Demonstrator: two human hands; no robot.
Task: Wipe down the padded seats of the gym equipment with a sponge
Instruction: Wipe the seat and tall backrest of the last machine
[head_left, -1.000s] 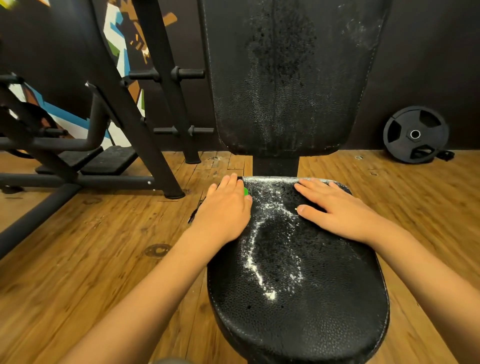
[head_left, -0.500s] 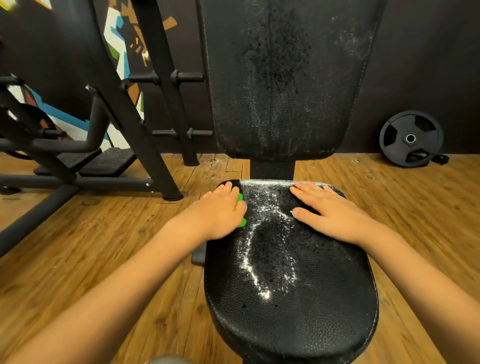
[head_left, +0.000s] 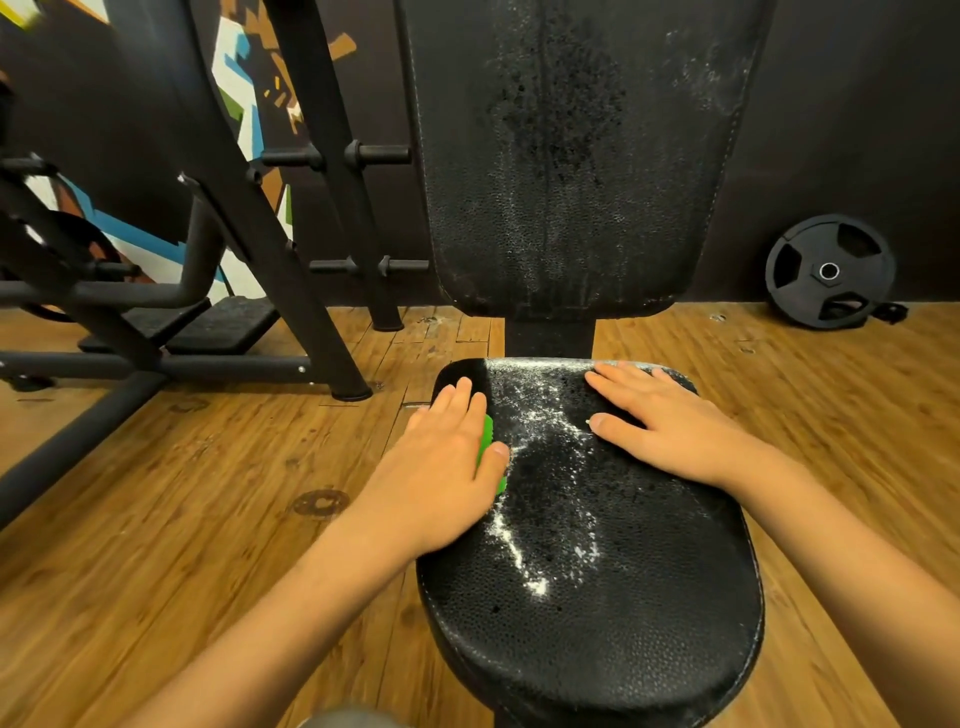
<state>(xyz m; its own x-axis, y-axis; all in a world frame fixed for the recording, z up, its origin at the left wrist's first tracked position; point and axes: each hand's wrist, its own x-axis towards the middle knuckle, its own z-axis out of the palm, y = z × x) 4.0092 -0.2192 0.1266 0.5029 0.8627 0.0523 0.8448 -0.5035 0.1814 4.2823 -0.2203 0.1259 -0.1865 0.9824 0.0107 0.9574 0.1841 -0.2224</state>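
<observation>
A black padded seat (head_left: 613, 597) fills the lower middle, streaked with white powder down its centre. Its upright backrest (head_left: 566, 156) behind is dusty too. My left hand (head_left: 441, 467) lies flat on a green sponge (head_left: 485, 441) at the seat's left edge, pressing it down; only a green sliver shows between forefinger and thumb. The far left corner of the seat beyond the sponge looks dark and free of powder. My right hand (head_left: 670, 421) rests flat with straight fingers on the far right part of the seat.
Wooden floor (head_left: 208, 519) surrounds the seat. A black machine frame (head_left: 249, 223) with pegs and foot plates stands to the left. A black weight plate (head_left: 829, 271) leans against the dark wall at right.
My left hand has slid the sponge back toward me along the seat's left side, leaving a darker wiped patch at the far left corner. My right hand stayed in place.
</observation>
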